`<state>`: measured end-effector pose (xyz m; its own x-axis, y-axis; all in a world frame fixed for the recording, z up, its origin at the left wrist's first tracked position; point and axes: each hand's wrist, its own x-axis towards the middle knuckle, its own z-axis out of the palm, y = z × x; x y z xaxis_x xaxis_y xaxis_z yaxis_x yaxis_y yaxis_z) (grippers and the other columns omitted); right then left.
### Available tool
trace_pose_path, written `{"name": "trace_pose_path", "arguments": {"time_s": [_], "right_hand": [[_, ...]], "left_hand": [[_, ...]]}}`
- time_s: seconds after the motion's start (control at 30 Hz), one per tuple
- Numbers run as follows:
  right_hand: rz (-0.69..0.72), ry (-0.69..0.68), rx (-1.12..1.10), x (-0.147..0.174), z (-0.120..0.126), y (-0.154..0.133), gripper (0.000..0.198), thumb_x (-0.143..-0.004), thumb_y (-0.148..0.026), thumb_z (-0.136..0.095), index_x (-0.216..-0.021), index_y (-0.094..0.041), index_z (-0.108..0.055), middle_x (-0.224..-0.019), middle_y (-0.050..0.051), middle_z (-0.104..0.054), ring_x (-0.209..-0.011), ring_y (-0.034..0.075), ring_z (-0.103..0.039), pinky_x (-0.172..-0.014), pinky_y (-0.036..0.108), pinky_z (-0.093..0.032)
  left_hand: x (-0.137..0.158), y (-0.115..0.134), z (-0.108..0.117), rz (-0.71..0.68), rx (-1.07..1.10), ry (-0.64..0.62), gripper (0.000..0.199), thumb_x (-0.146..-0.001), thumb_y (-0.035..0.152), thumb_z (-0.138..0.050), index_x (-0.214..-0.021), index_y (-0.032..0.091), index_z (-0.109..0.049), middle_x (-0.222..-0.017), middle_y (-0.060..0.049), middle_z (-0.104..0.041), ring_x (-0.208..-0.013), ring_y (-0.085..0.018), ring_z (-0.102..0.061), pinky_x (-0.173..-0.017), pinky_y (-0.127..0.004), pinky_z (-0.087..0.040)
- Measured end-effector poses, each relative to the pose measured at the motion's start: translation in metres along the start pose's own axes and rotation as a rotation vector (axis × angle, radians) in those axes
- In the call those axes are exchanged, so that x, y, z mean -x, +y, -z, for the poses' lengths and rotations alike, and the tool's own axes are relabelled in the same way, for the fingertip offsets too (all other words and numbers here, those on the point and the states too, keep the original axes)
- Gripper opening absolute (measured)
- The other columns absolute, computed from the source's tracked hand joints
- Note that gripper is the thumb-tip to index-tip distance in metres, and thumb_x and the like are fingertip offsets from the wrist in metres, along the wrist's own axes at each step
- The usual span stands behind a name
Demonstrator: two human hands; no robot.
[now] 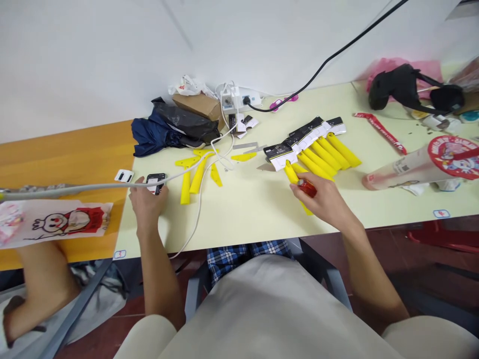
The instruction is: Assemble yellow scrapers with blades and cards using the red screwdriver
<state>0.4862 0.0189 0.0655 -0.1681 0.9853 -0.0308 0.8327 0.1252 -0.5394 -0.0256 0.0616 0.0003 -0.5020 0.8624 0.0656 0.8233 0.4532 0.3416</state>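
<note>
My left hand [146, 202] is at the table's left side, fingers curled around the lower end of a dark smartphone [156, 180] with a lit screen. In my right hand [325, 197] is a red-handled screwdriver [307, 187]; its shaft is hidden. Under that hand lies a yellow scraper handle [291, 173] with a black-and-white card [280, 155] at its top. Several more carded yellow handles [322, 154] lie in a row just behind. Between my hands are loose yellow T-shaped scrapers [197, 174], yellow blade covers [244, 156] and thin metal blades [245, 145].
A white cable [200, 199] crosses the table from a power strip [250, 96]. A dark blue umbrella [157, 130] and cardboard box [198, 107] stand at the back. On the right are a drink cup [407, 167], a red strip [381, 132] and black headgear [400, 87]. Another person sits left.
</note>
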Motion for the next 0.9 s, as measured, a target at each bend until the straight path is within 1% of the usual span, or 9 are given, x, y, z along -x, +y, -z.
{"name": "trace_pose_path", "arguments": {"time_s": [0.1,0.2,0.3,0.37,0.43,0.53,0.6,0.7,0.9], "right_hand": [[-0.029,-0.06,-0.275,0.001,0.021,0.004,0.033,-0.104,-0.055,-0.069,-0.114,-0.024,-0.073,-0.079,-0.001,-0.064,-0.065,0.016,-0.051,-0.06,0.031,-0.042],[-0.033,-0.114,-0.5,-0.006,0.037,0.007,0.03,-0.097,-0.053,-0.08,-0.106,-0.024,-0.078,-0.08,-0.001,-0.064,-0.063,0.014,-0.045,-0.056,0.031,-0.035],[0.064,-0.186,-0.679,-0.018,0.047,0.009,0.03,-0.1,-0.052,-0.077,-0.105,-0.022,-0.082,-0.084,0.002,-0.071,-0.068,0.015,-0.053,-0.06,0.03,-0.038],[0.14,-0.253,-0.84,-0.027,0.048,0.009,0.03,-0.102,-0.049,-0.075,-0.11,-0.021,-0.083,-0.084,0.004,-0.073,-0.076,0.017,-0.061,-0.068,0.03,-0.045],[0.206,-0.327,-1.045,-0.037,0.046,0.008,0.029,-0.102,-0.045,-0.076,-0.119,-0.022,-0.082,-0.085,0.003,-0.074,-0.078,0.017,-0.065,-0.075,0.031,-0.049],[0.251,-0.436,-1.316,-0.051,0.04,0.003,0.035,-0.099,-0.037,-0.079,-0.13,-0.022,-0.078,-0.084,0.002,-0.076,-0.067,0.015,-0.065,-0.067,0.029,-0.05],[0.254,-0.484,-1.397,-0.061,0.036,0.0,0.035,-0.097,-0.034,-0.076,-0.128,-0.018,-0.076,-0.078,0.002,-0.074,-0.061,0.015,-0.064,-0.061,0.027,-0.047],[0.27,-0.516,-1.418,-0.075,0.032,-0.004,0.035,-0.096,-0.035,-0.071,-0.124,-0.014,-0.074,-0.072,0.003,-0.072,-0.056,0.014,-0.059,-0.054,0.025,-0.044],[0.194,-0.571,-1.513,-0.092,0.027,-0.01,0.037,-0.093,-0.038,-0.064,-0.123,-0.016,-0.066,-0.066,0.0,-0.066,-0.05,0.012,-0.046,-0.043,0.022,-0.035]], "left_hand": [[0.0,0.002,-0.004,0.024,-0.022,0.045,0.077,-0.093,0.037,-0.078,-0.157,0.002,-0.051,-0.156,-0.034,-0.055,-0.149,-0.052,-0.053,-0.123,-0.065,-0.043],[-0.002,0.001,-0.005,0.028,-0.003,0.035,0.08,-0.095,0.039,-0.076,-0.161,0.002,-0.049,-0.157,-0.035,-0.055,-0.149,-0.053,-0.052,-0.123,-0.067,-0.043],[-0.006,-0.004,-0.005,0.034,0.009,0.036,0.078,-0.093,0.043,-0.075,-0.159,0.007,-0.053,-0.157,-0.031,-0.058,-0.149,-0.05,-0.054,-0.123,-0.065,-0.044],[-0.006,-0.005,-0.004,0.011,0.009,0.053,0.076,-0.092,0.045,-0.075,-0.155,0.008,-0.057,-0.154,-0.03,-0.06,-0.149,-0.049,-0.054,-0.125,-0.063,-0.043],[-0.002,-0.002,-0.003,-0.04,0.028,0.088,0.074,-0.092,0.047,-0.074,-0.152,0.007,-0.06,-0.152,-0.031,-0.062,-0.149,-0.049,-0.055,-0.127,-0.063,-0.042],[0.013,0.01,0.001,-0.134,0.102,0.143,0.066,-0.093,0.048,-0.073,-0.149,0.013,-0.065,-0.145,-0.025,-0.067,-0.144,-0.046,-0.059,-0.125,-0.063,-0.046],[0.024,0.022,0.003,-0.165,0.143,0.152,0.061,-0.093,0.049,-0.074,-0.145,0.017,-0.068,-0.14,-0.023,-0.069,-0.141,-0.045,-0.061,-0.122,-0.064,-0.049],[0.035,0.035,0.005,-0.208,0.196,0.172,0.053,-0.094,0.05,-0.074,-0.137,0.02,-0.072,-0.136,-0.02,-0.07,-0.138,-0.043,-0.062,-0.122,-0.064,-0.049],[0.051,0.054,0.0,-0.301,0.291,0.228,0.041,-0.097,0.045,-0.075,-0.131,0.02,-0.075,-0.128,-0.016,-0.076,-0.126,-0.036,-0.069,-0.119,-0.06,-0.052]]}}
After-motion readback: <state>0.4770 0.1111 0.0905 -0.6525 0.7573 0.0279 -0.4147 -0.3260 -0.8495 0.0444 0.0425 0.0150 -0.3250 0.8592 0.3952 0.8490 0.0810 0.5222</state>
